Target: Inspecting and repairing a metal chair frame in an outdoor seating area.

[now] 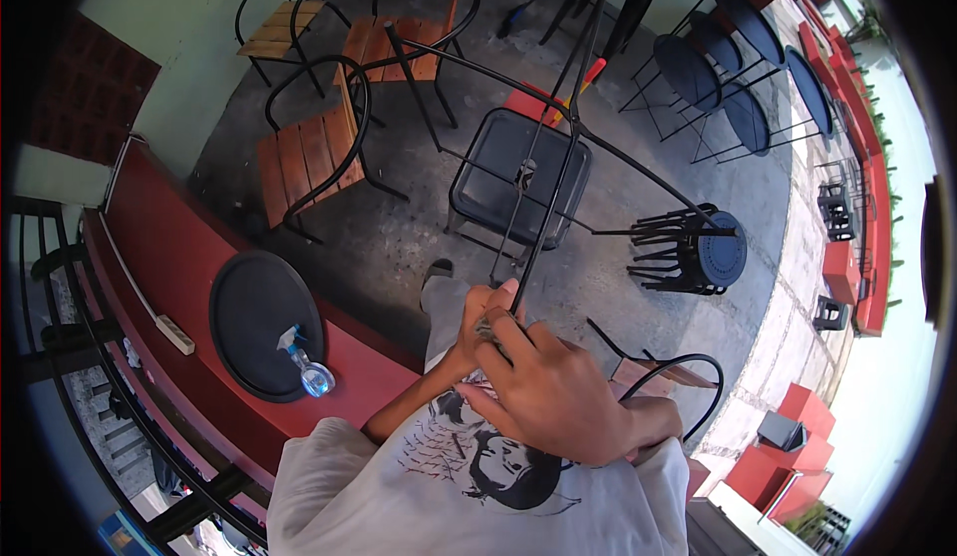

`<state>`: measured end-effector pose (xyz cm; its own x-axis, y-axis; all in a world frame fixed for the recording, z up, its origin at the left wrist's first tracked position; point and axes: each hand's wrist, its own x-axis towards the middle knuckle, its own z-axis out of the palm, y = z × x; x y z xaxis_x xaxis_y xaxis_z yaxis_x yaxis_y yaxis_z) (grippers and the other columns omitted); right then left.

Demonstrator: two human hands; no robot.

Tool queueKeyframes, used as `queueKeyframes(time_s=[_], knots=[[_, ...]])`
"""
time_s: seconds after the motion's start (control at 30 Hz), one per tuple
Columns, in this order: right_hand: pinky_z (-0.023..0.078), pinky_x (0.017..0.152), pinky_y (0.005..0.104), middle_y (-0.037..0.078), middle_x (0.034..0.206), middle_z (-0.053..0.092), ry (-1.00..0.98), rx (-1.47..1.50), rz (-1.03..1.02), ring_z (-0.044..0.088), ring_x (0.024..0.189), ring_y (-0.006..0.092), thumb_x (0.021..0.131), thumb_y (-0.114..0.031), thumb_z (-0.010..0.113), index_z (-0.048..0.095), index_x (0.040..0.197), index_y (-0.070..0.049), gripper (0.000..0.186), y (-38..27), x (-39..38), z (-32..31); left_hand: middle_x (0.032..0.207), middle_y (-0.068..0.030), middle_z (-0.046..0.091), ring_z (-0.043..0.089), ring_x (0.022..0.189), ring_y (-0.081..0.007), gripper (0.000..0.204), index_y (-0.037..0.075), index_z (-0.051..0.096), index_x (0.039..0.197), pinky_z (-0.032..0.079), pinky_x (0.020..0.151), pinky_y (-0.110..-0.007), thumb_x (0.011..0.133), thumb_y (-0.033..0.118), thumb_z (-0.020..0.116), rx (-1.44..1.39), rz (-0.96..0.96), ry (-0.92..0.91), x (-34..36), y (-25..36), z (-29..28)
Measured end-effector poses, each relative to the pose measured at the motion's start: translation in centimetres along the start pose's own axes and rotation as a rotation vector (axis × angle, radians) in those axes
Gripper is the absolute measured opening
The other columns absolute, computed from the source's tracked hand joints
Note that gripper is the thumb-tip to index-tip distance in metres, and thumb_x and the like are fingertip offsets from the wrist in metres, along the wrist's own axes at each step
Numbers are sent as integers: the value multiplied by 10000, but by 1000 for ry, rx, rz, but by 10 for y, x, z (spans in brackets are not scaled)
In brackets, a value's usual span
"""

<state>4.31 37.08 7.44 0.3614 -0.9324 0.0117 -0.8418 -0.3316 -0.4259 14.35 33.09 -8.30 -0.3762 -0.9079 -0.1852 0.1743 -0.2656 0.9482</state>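
Note:
My left hand point(469, 332) is closed round the near end of a black metal frame point(575, 125) with several thin crossing legs, held out in front of my body; the right hand partly hides it. My right hand point(558, 391) is closed over that same end, with something small and greyish under the fingers that I cannot make out. The frame reaches out over a black square stool point(493, 137). On a red ledge point(369, 357) at my left lie a round black top point(254, 322) and a clear spray bottle with blue liquid point(309, 367).
Wooden-slatted chairs point(304, 162) stand at the upper left, another point(643, 376) at my right. A red-and-yellow object point(528, 97) lies behind the stool. Folding round tables point(688, 72) stand at the upper right, stacked stools point(723, 247) at the right. A railing point(60, 327) borders the left.

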Motion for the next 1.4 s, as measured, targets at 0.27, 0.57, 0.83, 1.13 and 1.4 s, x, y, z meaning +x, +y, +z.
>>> queueKeyframes(time_s=[0.27,0.57,0.83,1.13,1.4], knots=[[532,592,309,36,904,562,-37,-84,-325,575,777,202,664,-115,668,652,902,-50,248,31,10,1,533,63,385,354,519,-42,575,82,400,546,277,481,-295,1066,321,458,-76,16,-177,9,-6,-14],[550,613,311,51,936,557,-200,-220,-351,641,884,216,693,-104,665,583,969,-75,289,24,15,-10,590,58,392,351,583,-58,564,62,480,617,294,519,-295,1061,408,449,27,21,-365,18,-1,-22],[566,640,303,86,967,631,-108,167,-129,670,890,244,689,-68,731,641,983,-37,309,24,18,-4,574,4,412,413,589,-95,598,-3,508,667,359,552,-322,1066,435,427,125,-226,-666,34,-5,-36],[538,937,356,175,1193,656,1039,1317,426,666,1088,250,850,-11,711,570,1282,4,455,95,44,50,613,17,452,425,587,-102,614,46,501,656,344,569,-286,1069,488,396,215,-291,-887,53,17,-56],[558,963,438,195,1233,648,1092,1901,486,650,1148,338,1023,-183,478,534,1288,56,361,123,111,83,637,-54,542,512,606,-169,535,-12,550,692,414,614,-325,1052,373,456,328,-273,-939,67,44,-75]])
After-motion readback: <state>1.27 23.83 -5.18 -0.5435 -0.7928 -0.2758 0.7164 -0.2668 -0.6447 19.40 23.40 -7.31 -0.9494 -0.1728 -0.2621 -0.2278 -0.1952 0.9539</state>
